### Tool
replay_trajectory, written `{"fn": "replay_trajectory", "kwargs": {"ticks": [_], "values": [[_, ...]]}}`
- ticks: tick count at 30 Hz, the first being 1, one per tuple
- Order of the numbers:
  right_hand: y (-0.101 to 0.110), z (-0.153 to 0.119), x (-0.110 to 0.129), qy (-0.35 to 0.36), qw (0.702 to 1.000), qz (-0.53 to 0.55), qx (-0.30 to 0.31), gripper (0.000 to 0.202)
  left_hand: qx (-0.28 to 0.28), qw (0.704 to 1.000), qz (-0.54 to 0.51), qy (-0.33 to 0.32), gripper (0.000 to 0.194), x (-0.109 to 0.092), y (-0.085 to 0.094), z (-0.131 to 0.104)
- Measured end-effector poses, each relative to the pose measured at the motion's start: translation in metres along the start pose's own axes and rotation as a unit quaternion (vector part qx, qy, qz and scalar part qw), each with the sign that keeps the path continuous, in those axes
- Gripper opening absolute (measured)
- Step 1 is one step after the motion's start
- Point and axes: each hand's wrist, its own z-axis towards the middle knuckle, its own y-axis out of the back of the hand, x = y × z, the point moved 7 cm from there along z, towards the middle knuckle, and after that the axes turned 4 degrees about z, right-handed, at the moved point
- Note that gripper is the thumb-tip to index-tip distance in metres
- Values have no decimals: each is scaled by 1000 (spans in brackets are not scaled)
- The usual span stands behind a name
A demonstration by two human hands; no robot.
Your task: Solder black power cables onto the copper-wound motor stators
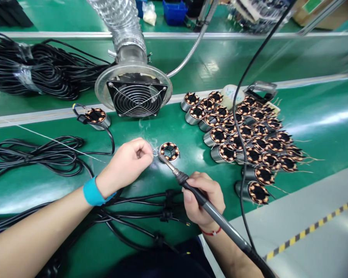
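Observation:
My right hand (204,199) grips the dark handle of a soldering iron (217,218), whose metal tip reaches the left rim of a motor stator (169,151) with copper windings, standing on the green bench. Close to the tip, my left hand (135,158) is closed in a pinch on a thin silvery wire (155,151); only a short bit shows past the fingertips. Wisps of smoke rise there. A pale thin strand (46,136) runs from the left edge toward my left wrist; whether it joins the pinched wire is hidden.
A fume extractor fan (137,98) hangs above the stator. Several stators (246,133) stand grouped at right. Another stator (98,119) with a cable attached stands at left. Black cable coils (37,154) and cable ends (150,208) lie around. The iron's cord (237,116) crosses the right side.

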Motion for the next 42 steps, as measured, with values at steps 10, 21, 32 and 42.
{"fn": "replay_trajectory", "kwargs": {"ticks": [10, 21, 32, 42], "values": [[1, 0, 0, 6, 1000, -12, 5, 28, 0, 1000, 0, 7, 11, -1, 0, 0], [-20, 47, -6, -115, 975, -112, 152, 39, -1, 1000, 2, -7, 8, -1, 1, -1], [-35, 46, -25, -141, 977, -87, 131, 43, -26, 998, 2, -50, 11, -11, 6, -4], [-40, 63, -14, -136, 989, -23, 42, 38, -108, 944, 140, -280, 14, -54, 4, -23]]}}
